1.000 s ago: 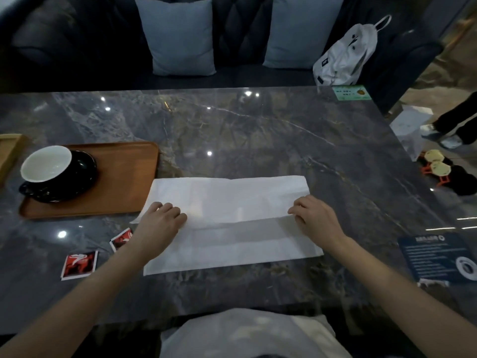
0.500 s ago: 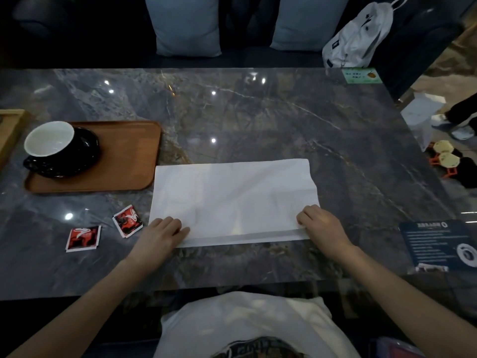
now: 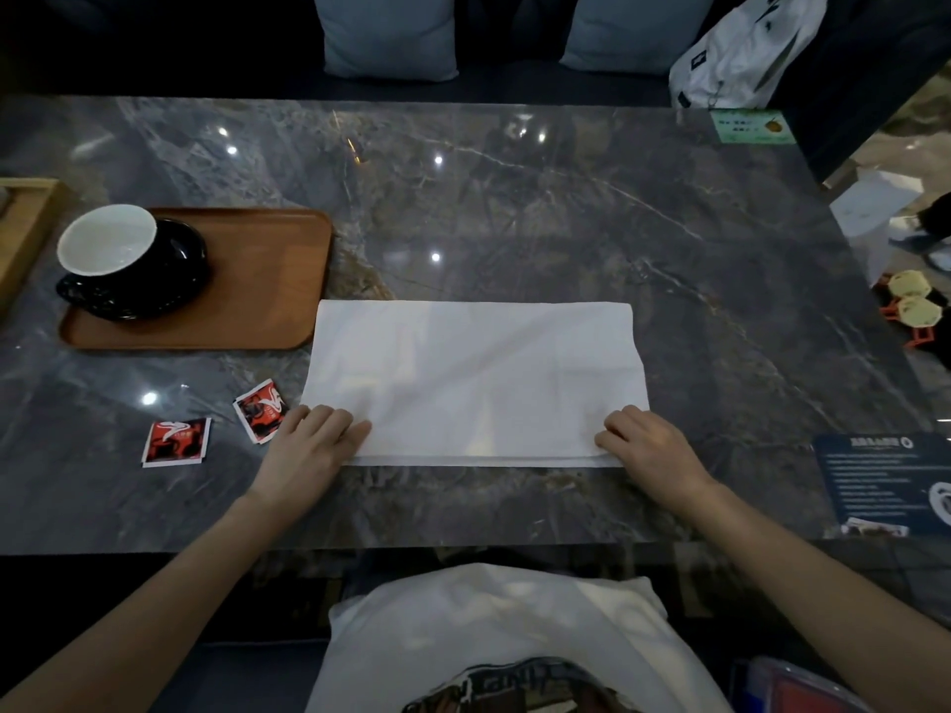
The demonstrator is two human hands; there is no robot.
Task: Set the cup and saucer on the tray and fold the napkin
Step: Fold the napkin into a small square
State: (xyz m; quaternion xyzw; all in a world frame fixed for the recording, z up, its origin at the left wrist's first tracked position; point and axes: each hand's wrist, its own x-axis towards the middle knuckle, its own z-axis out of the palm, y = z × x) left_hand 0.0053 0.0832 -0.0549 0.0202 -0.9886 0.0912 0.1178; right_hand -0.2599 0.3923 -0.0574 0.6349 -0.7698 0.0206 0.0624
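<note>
The left hand (image 3: 303, 445) rests on the near left corner of the napkin (image 3: 473, 378), its fingers (image 3: 339, 429) laid nearly straight and close together, pressing the paper flat to the counter (image 3: 514, 208). The right hand (image 3: 648, 450) sits on the near right corner; its fingers (image 3: 615, 429) are bent at the knuckles, tips down on the edge. Whether they pinch a layer or merely press cannot be told from this view.

Beyond the fingers, the napkin lies as a wide rectangle, its near edge showing doubled layers almost flush. Judgement: the first fold is made and is being aligned or creased along that edge.

Just left of the left fingers lie two red sachets (image 3: 260, 411), one almost touching the hand, clear of the napkin.

Farther off and to the left, the tray (image 3: 267, 280) carries the saucer (image 3: 170, 285) with the cup (image 3: 105, 239) on it. That part of the task appears complete.

Next move, as judged: firm the crease, then take one short end and carry it across to the other, keeping the corners matched.
</note>
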